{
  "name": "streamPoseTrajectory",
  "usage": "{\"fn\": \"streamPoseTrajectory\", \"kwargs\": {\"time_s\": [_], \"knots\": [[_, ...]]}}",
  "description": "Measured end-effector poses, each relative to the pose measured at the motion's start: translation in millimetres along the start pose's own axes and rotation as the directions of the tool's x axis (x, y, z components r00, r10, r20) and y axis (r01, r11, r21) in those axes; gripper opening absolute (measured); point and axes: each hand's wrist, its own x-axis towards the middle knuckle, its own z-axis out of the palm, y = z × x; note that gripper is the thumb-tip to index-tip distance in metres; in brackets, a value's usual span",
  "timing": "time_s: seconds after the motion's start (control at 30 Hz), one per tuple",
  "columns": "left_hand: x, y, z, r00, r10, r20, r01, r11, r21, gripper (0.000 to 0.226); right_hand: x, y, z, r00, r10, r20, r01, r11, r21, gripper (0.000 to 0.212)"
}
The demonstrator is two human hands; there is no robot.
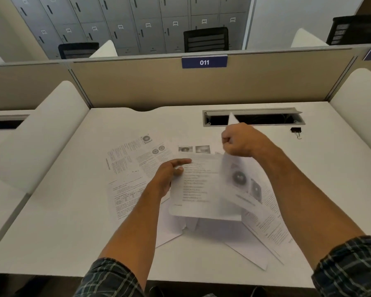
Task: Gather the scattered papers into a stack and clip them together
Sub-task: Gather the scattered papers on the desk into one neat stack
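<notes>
Gathering only just begun, with most sheets not yet stacked. Left hand (167, 176) gripping the edge of a small printed bundle (199, 189), fingers (181, 161) lying on top and thumb curled at the side, bundle held up off the white desk (62, 211). Right hand (242, 140) curled tight, pinching the top of a blurry lifted sheet (236, 174), just right of the left fingertips and hanging over the bundle. Corner of that sheet sticking up above the right knuckles.

Still lying flat: two printed pages (133, 163) just left of the left fingers, one sheet with small photos (193, 149) just past the left fingertips, more pages (266, 224) spread below the right hand. Blank sheets (171, 230) peeking out under the bundle. All of these left to pick up and square off.

Clipping not started. Black binder clip (296, 131) sitting alone on the desk, well to the right of the right fingers, near the cable slot (253, 117).

Nothing much in the way. Open cable slot just behind the right fingers, a place for a loose sheet to slip into, maybe. Desk divider (137, 82) with a blue 011 tag (204, 62) farther back. Grey lockers (116, 22) and black chairs (206, 39) beyond that.
</notes>
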Motion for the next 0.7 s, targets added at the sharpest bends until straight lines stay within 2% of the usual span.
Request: {"fn": "streamPoseTrajectory", "kwargs": {"time_s": [0.07, 0.17, 0.23, 0.33, 0.47, 0.57, 0.63, 0.7], "knots": [[-2, 1, 7, 0.994, -0.026, 0.104, 0.023, 0.999, 0.033, 0.046, 1, -17, 11, 0.999, -0.044, 0.022, 0.043, 0.999, 0.027, 0.010], [-4, 2, 18, 0.985, -0.031, 0.169, 0.023, 0.999, 0.050, 0.050, 5, -39, 29, 0.996, -0.076, 0.053, 0.073, 0.996, 0.052, 0.012], [-5, 3, 24, 0.986, -0.015, 0.163, 0.009, 0.999, 0.037, 0.045, 10, -50, 39, 0.993, -0.080, 0.081, 0.076, 0.996, 0.054, 0.016], [-7, 1, 30, 0.988, 0.062, 0.141, -0.060, 0.998, -0.021, 0.024, 14, -65, 49, 0.990, -0.094, 0.108, 0.088, 0.995, 0.054, 0.018], [-9, -1, 29, 0.978, 0.147, 0.148, -0.134, 0.986, -0.095, 0.035, 15, -77, 53, 0.990, -0.075, 0.122, 0.061, 0.992, 0.112, 0.022], [-10, -2, 24, 0.971, 0.192, 0.144, -0.177, 0.978, -0.111, 0.034, 11, -78, 54, 0.992, -0.072, 0.108, 0.056, 0.988, 0.142, 0.025], [-10, -2, 24, 0.976, 0.182, 0.124, -0.169, 0.980, -0.109, 0.040, 7, -77, 57, 0.993, -0.064, 0.102, 0.049, 0.989, 0.141, 0.029], [-11, -1, 26, 0.983, 0.148, 0.105, -0.138, 0.985, -0.099, 0.049, 2, -79, 62, 0.996, -0.031, 0.086, 0.016, 0.985, 0.172, 0.043]]}}
